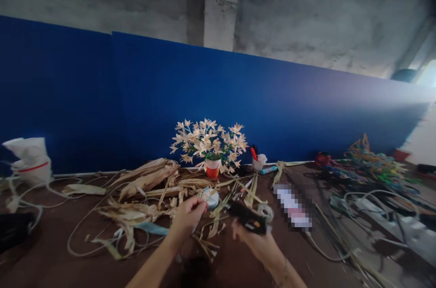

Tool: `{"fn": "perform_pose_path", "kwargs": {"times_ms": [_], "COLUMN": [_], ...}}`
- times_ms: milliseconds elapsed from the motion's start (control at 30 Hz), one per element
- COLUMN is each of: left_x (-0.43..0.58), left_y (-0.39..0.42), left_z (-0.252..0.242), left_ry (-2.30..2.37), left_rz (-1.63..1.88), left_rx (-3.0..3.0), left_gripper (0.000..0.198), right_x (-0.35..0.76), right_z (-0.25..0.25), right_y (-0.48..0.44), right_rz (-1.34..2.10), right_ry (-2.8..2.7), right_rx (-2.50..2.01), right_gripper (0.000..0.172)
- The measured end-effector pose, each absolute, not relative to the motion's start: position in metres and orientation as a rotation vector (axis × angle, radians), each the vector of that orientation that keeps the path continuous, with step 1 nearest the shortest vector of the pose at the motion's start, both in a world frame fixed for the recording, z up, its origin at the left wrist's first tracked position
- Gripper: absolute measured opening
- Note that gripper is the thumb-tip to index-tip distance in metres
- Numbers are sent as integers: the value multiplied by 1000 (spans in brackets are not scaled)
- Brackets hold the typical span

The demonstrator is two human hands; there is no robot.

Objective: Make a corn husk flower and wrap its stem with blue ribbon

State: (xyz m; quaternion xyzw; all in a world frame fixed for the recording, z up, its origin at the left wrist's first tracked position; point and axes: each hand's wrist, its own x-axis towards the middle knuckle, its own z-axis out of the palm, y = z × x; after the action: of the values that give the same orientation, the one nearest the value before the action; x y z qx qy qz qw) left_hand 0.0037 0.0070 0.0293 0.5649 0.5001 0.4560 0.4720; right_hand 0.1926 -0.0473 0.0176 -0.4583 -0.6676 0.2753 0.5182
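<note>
Beyond my dark brown worktop (57, 260) I see a long blue partition (68, 97), a grey concrete wall (306, 15), a pale cracked pillar (222, 15) and bright light (429, 73) far right.

Your table (44, 251), left to right
A container (32, 172) stands far left; husks (146, 179) lie left of the potted flowers (207, 142) and behind your left hand (186, 216). The partition (163, 83) rises behind. Right of your right hand (259, 240), a power strip (413, 233) lies before tangled wires (378, 165).
</note>
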Motion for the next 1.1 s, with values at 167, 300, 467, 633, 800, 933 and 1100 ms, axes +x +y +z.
{"fn": "perform_pose_path", "kwargs": {"times_ms": [167,300,467,633,800,933,1100], "left_x": [-1,-9,-29,-61,-78,-80,-79], "left_y": [4,-3,-5,-9,-11,-11,-11], "left_z": [40,56,64,77,92,93,83], "left_ry": [1156,961,831,775,744,740,767], "left_rz": [1072,1116,1166,1255,1346,1341,1277], "left_rx": [1284,1058,967,991,989,974,982], "left_gripper": [26,23,19,16,15,15,16], "right_x": [247,278,275,228,113,50,70], "right_z": [32,-3,-18,28,32,13,19], "right_y": [-44,-46,-59,-52,-31,-25,-9], "right_rz": [206,-95,-238,-407,256,519,837], "right_ry": [-1592,-1790,-1808,-1924,-2258,-2098,-1876], "right_rx": [-1545,-1934,-2227,-1977,-1223,-1081,-1028], "right_gripper": [21,26,27,14,18,26,8]}}
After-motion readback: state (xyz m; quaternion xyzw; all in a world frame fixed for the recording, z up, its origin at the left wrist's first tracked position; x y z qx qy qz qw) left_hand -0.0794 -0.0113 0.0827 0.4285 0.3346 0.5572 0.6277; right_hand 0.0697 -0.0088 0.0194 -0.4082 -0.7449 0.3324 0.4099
